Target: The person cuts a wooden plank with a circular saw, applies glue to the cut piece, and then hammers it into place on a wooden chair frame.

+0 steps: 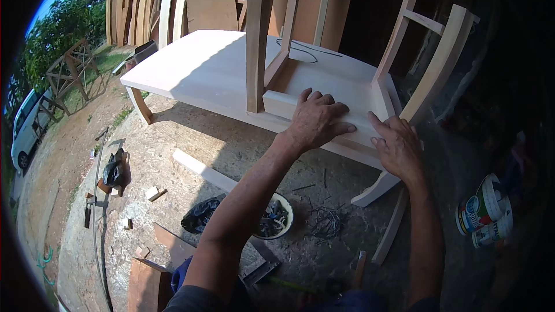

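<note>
Wooden chair frame (255, 52) sits inverted on the surface (196, 52); legs and rails appear joined; left hand (317, 120) and right hand (400, 145) hold the near rail (280, 103), fingers bent over it; remaining work cannot be told.

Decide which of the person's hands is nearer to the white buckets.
Right: the right hand is left of and above the white buckets in the picture; the left hand is farther left.

Two hands (317, 121) (398, 145), one frame (278, 106), one table (202, 66)
</note>
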A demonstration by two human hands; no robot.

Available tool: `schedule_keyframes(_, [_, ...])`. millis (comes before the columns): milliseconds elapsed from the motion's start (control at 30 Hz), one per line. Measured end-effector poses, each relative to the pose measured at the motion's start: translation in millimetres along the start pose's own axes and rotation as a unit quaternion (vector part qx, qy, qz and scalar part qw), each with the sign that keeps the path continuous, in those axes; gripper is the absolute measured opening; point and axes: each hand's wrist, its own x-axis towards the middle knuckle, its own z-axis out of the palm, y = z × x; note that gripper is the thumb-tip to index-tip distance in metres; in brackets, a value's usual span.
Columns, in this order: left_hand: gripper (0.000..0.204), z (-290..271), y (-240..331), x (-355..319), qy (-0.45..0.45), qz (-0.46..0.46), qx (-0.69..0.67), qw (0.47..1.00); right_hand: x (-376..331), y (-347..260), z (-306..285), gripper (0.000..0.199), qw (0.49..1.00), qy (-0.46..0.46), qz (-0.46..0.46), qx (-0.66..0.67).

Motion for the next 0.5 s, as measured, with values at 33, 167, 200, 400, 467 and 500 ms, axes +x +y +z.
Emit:
schedule_keyframes(33, [0.056,0,-2,-1,-0.01,-0.009,0.001,1.0,4,2,3,0.054,1.0,-0.017,0.002,0.0])
schedule_keyframes(167, [0.057,1,-10,-2,-0.044,-0.031,0.007,0.999,17,3,19,0.053,0.999,-0.043,0.013,0.028])
schedule_keyframes(200, [0.057,2,-11,-2,-0.051,-0.033,0.009,0.998,18,4,23,0.053,0.999,-0.043,0.011,0.03])
schedule_keyframes(400, [0.051,20,-13,3,0.003,-0.02,0.016,1.0,18,23,40,0.056,0.999,0.011,-0.005,0.045])
schedule_keyframes(467, [0.046,19,-20,-1,-0.01,-0.017,0.039,0.999,20,27,42,0.053,0.989,0.073,-0.014,0.128])
schedule_keyframes(500, [0.046,19,-19,-1,-0.016,-0.02,0.048,0.999,17,34,41,0.053,0.979,0.124,0.005,0.162])
